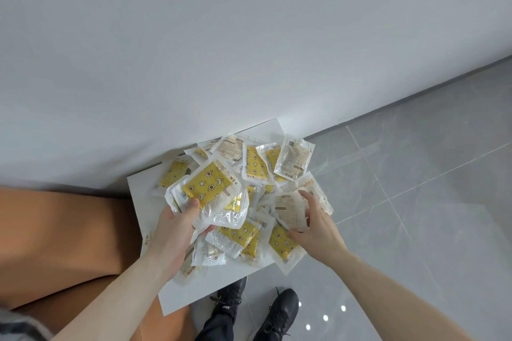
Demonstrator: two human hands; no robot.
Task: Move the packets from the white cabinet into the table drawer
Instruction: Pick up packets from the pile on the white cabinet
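A heap of several clear packets, many with yellow patterned fronts, lies on the white cabinet top against the wall. My left hand is closed around a bunch of these packets, lifted a little above the heap at its left side. My right hand grips a pale, text-side-up packet at the heap's right side, fingers curled over its edge. The table drawer is not in view.
An orange-brown table surface lies to the left of the cabinet. A white wall rises behind. Grey tiled floor spreads to the right. My black shoes stand just below the cabinet's front edge.
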